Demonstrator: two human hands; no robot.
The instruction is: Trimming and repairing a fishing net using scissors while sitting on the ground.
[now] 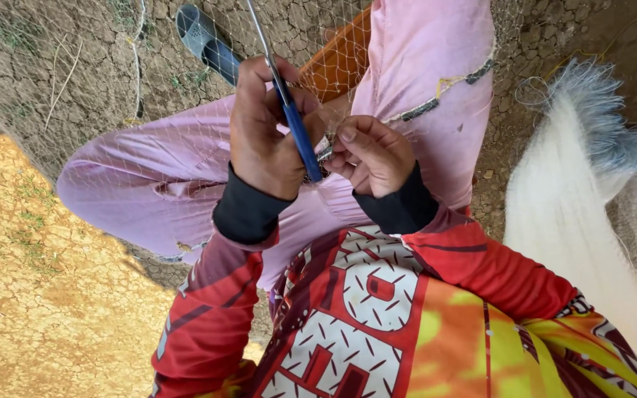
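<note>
Our left hand (263, 136) is closing in a fist around a tool with a blue handle (298, 133), whose thin metal end is sticking up past the knuckles toward the top of the view. Just beside it, our right hand (371, 156) is curling its fingers and pinching a small bit of fishing net (149, 158) along with a little grey weight (325, 149) between thumb and fingertips; the two hands are nearly touching at that spot. The blue handle is passing right between them, slanting down toward our wrists.

The fine mesh is draping over our pink trousers (422, 66), where more small grey weights (420, 110) are strung along a cord across the right leg. An orange plank (340, 59) is showing between our knees, under the net. We are wearing black cuffs and a red and orange patterned shirt (377, 317).

Farther out, a dark sandal (204, 38) is lying on the cracked dry ground (46, 295) beyond the left knee, and a thick white bundle of net (565, 199) is lying well to our right
</note>
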